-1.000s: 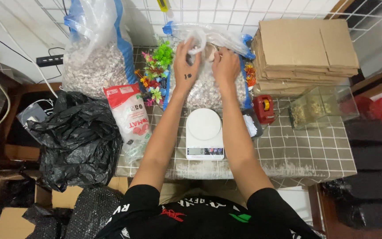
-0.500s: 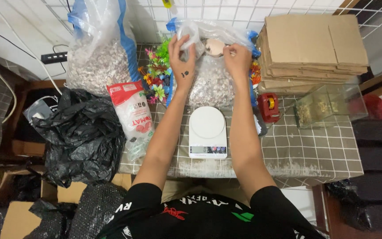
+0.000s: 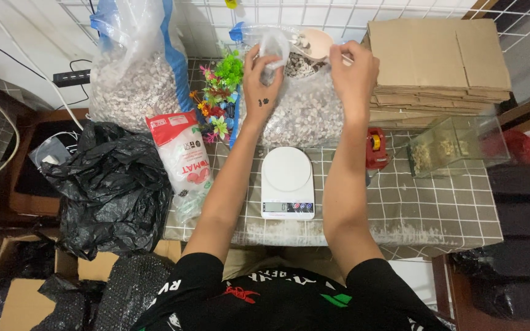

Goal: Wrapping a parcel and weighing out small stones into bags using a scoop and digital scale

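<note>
My left hand (image 3: 261, 78) grips the clear plastic rim of a large bag of pale gravel (image 3: 302, 110) standing at the back of the table. My right hand (image 3: 353, 68) holds the handle of a beige scoop (image 3: 315, 43) loaded with gravel, raised over the bag's mouth. A white kitchen scale (image 3: 287, 181) lies on the checked tablecloth between my forearms, its platform bare.
A second gravel bag (image 3: 131, 73) stands at the back left, beside plastic plants (image 3: 219, 92) and a red and white packet (image 3: 179, 160). Black plastic bags (image 3: 108, 184) hang off the left. Flat cardboard (image 3: 437, 61), a red tape measure (image 3: 375, 147) and a clear box (image 3: 455, 144) sit on the right.
Both hands have risen toward the bag's top. The right hand has brought the scoop up out of the bag with gravel in it, and the left hand pulls the rim wider.
</note>
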